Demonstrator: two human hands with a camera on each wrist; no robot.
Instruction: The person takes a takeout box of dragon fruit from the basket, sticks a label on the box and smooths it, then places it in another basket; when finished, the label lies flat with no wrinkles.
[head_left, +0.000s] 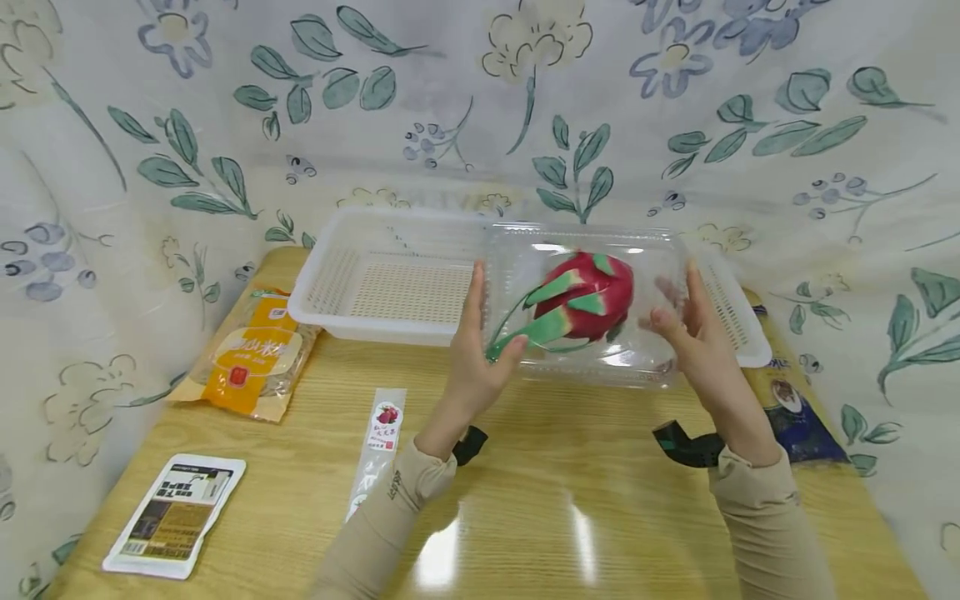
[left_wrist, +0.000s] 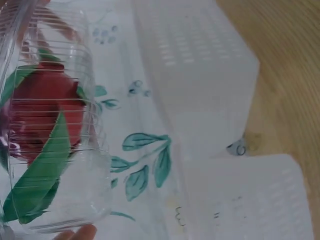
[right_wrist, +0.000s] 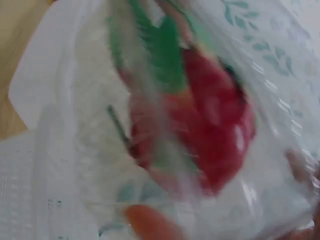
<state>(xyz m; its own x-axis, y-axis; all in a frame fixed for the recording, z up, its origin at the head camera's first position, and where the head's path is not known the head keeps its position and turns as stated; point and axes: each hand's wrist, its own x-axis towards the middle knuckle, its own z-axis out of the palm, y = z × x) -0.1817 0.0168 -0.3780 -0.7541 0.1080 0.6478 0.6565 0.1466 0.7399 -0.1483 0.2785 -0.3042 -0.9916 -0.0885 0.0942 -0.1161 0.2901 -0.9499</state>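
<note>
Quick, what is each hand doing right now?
Left hand: holds the clear box with the dragon fruit inside.
Right hand: holds the same box's other end.

Desk (head_left: 570, 517): basket (head_left: 390, 287) at back; box (head_left: 585, 304) holding fruit (head_left: 588, 296) before it, right; noodle packet (head_left: 251, 358) left; label strip (head_left: 378, 442) centre; card (head_left: 176, 512) front left.

The right wrist view is smeared: the dragon fruit (right_wrist: 200, 130) shows only as red and green blur inside the clear plastic box (right_wrist: 260, 200). In the left wrist view the box runs off the left edge. A dark packet (head_left: 795, 400) lies partly hidden behind the right hand (head_left: 693, 333). The printing on the small card (head_left: 176, 512) is too small to read.
</note>
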